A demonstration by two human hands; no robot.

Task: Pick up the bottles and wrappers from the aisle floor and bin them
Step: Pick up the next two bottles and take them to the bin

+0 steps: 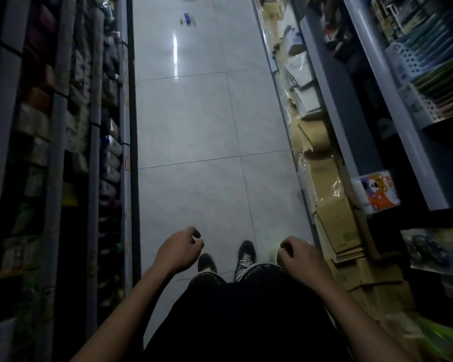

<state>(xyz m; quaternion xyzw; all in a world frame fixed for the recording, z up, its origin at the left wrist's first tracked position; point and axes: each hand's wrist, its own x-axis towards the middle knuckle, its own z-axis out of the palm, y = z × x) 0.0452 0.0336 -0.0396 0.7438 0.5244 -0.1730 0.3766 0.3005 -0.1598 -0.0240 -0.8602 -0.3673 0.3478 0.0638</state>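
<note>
Left hand: the left hand (179,248) hangs over the aisle floor (194,126) in front of the body, fingers (195,235) loosely curled, with nothing in them.
Right hand: the right hand (300,254) is held out on the other side, knuckles up, fingers curled downward; a pale round thing (273,253) shows just beside and partly under it (too dim to tell what it is, or whether the hand holds it).
Litter: a small blue item (186,19) lies on the tiles far up the aisle, well apart from both hands; it is blurred, so bottle or wrapper cannot be told.
Floor: pale glossy tiles with a bright streak of reflected light (175,57) between the blue item and the person.
Feet: two dark shoes (246,254) stand on the tiles between the hands, below dark trousers.
Left shelves: a tall rack (63,126) of packaged goods, very dark.
Right shelves: grey shelving (351,113) with flattened cardboard (335,220) stacked along its foot, and a pack printed with a cartoon bear (375,192) on a shelf edge.
</note>
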